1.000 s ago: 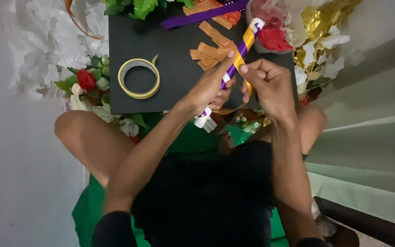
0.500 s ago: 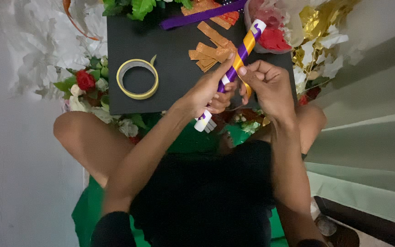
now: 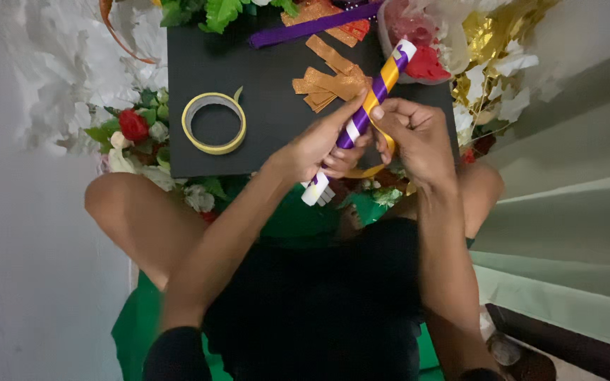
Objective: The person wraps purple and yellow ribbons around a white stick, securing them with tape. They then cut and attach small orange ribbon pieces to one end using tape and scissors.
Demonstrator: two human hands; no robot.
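Head view, left hand and right hand clamped on striped stick, over black board's near edge

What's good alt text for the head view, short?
Seen from above, a seated person's left hand grips a white stick spiralled in purple and gold ribbon, and the right hand pinches the gold ribbon against it. On the black board beyond lie a tape roll and gold strips.

A home craft spot on the floor: a black square work board lies before crossed legs, ringed by white, red and gold artificial flowers, with a yellow tape roll on it.
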